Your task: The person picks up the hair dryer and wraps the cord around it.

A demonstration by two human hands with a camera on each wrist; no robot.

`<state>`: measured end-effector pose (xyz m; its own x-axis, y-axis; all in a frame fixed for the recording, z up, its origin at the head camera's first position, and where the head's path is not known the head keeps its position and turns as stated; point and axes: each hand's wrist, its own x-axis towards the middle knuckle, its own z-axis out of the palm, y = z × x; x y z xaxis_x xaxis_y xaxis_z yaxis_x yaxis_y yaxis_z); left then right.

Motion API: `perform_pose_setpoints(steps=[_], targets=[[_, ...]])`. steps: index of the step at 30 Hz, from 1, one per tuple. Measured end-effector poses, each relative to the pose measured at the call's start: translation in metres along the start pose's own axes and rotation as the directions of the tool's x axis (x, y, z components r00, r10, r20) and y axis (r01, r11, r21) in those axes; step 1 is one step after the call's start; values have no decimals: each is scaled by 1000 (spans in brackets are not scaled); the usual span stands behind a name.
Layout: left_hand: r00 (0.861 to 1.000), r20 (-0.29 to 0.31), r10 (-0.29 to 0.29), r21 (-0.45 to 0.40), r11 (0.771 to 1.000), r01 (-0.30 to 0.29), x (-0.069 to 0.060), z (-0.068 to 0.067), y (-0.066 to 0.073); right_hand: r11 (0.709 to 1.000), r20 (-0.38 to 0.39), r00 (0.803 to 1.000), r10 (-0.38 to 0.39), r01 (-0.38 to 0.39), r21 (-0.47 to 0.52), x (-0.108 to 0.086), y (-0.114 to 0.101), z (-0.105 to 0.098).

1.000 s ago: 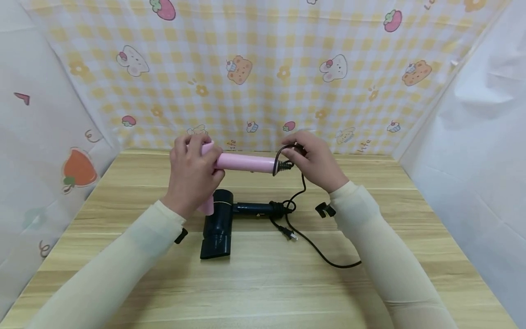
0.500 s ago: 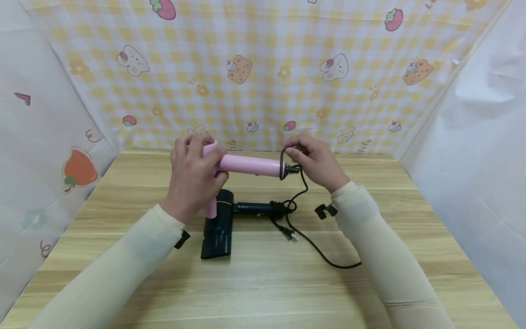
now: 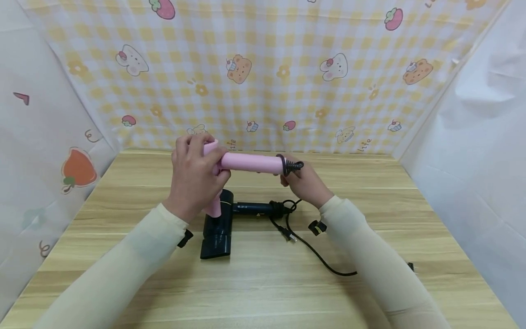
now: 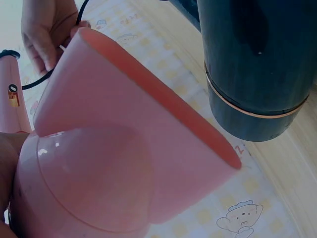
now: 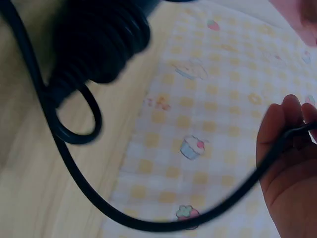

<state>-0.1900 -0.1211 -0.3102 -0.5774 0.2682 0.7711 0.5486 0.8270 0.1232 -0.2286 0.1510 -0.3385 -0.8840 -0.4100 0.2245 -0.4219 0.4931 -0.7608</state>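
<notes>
My left hand (image 3: 193, 176) grips a pink hair dryer (image 3: 252, 163) by its head and holds it level above the table, handle pointing right. In the left wrist view its wide flat nozzle (image 4: 124, 84) fills the middle. A turn of black power cord (image 3: 282, 165) circles the handle's end beside the strain relief. My right hand (image 3: 308, 187) is behind and below that end, its fingertips partly hidden. The right wrist view shows its curled fingers holding the cord (image 5: 163, 226), which hangs in a loop. Under the pink dryer lies a black hair dryer (image 3: 218, 228).
The black dryer's cord is wound round its handle end, with its plug (image 3: 289, 234) on the wooden table (image 3: 263, 292). More cord (image 3: 320, 258) runs right under my right forearm, with a plug (image 3: 411, 267) beyond it. A checked curtain (image 3: 263, 100) stands behind.
My right hand has moved from above the handle's end to behind and below it, carrying the cord round the handle. The plug at right has come into view. The pink dryer has shifted slightly right.
</notes>
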Motion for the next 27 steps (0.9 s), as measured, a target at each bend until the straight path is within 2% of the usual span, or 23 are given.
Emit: perform_pose_setpoints(steps=[3, 10, 16, 19, 23, 27], targets=[[1000, -5, -26, -3, 1000, 26, 0, 1, -1, 1000, 12, 1000, -7, 7, -2, -4, 1, 7], [997, 27, -77, 15, 997, 77, -1, 0, -5, 981, 33, 995, -98, 102, -167, -8, -2, 16], [996, 31, -87, 11, 996, 87, -3, 3, -7, 950, 64, 991, -122, 135, -283, -9, -8, 17], [996, 27, -88, 14, 996, 88, -3, 4, -8, 912, 81, 987, -140, 160, -378, -10, -11, 16], [995, 33, -93, 25, 995, 92, -4, 5, -9, 824, 90, 974, -210, 225, -520, -13, -14, 13], [993, 51, -106, 47, 993, 104, -4, 6, -9, 751, 91, 951, -295, 289, -594, -16, -15, 11]])
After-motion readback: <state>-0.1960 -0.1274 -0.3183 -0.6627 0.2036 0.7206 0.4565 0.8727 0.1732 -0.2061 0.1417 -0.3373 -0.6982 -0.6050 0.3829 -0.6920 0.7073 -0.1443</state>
